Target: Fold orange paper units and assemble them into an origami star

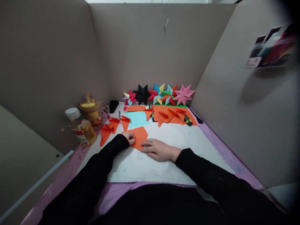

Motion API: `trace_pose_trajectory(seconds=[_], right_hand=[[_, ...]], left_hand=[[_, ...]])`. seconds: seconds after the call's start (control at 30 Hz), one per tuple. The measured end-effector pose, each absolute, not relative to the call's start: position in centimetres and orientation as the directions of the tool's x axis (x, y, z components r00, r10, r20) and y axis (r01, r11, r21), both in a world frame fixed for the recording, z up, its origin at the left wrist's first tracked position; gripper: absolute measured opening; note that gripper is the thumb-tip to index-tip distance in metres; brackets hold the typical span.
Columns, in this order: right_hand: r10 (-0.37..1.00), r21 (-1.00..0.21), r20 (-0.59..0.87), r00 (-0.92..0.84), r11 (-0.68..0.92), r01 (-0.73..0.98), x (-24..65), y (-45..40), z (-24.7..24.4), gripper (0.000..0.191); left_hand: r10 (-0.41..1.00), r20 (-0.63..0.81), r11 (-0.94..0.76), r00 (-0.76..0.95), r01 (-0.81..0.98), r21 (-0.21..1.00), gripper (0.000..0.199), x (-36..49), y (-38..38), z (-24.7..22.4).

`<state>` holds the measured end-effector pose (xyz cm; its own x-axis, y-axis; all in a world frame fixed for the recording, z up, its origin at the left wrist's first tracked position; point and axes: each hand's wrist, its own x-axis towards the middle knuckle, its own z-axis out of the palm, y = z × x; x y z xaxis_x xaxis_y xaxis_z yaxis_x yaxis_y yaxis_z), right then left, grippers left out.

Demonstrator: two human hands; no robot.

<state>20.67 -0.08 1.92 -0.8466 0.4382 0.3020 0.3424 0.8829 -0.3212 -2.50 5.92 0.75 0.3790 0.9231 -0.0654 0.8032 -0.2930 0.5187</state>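
Observation:
An orange sheet of paper (140,135) with folded, angled edges lies on the white board in front of me. My left hand (128,137) is closed, its curled fingers gripping the paper's left side. From the right, my right hand (158,149), with a ring on one finger, rests palm down with fingers stretched out and tips on the paper's lower right edge. Several folded orange paper pieces (114,124) lie just beyond my left hand. More folded orange pieces (172,116) sit on flat orange sheets (159,109) farther back.
Finished paper stars, among them a black star (142,94) and a pink star (184,94), lean against the back partition. A glue bottle (82,128) and a brown tub (91,114) stand at left. A yellow-black cutter (188,120) lies by a light blue sheet (137,119).

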Motion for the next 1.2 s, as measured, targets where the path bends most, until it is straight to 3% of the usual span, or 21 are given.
trace_pose_trajectory(seconds=[0.4,0.83,1.2], right_hand=[[0.395,-0.31,0.267,-0.879,0.899,0.31,20.4,-0.9,2.9,0.041],[0.454,-0.303,0.096,-0.886,0.861,0.408,20.0,-0.9,2.5,0.068],[0.513,-0.293,0.04,-0.857,0.826,0.481,19.4,-0.8,2.3,0.078]], left_hand=[[0.918,-0.023,-0.35,0.396,0.836,0.423,0.016,-2.1,5.8,0.8],[0.927,-0.038,-0.336,0.373,0.87,0.361,0.019,-2.0,5.8,0.7],[0.931,-0.035,-0.322,0.364,0.862,0.391,0.021,-2.2,5.7,0.3]])
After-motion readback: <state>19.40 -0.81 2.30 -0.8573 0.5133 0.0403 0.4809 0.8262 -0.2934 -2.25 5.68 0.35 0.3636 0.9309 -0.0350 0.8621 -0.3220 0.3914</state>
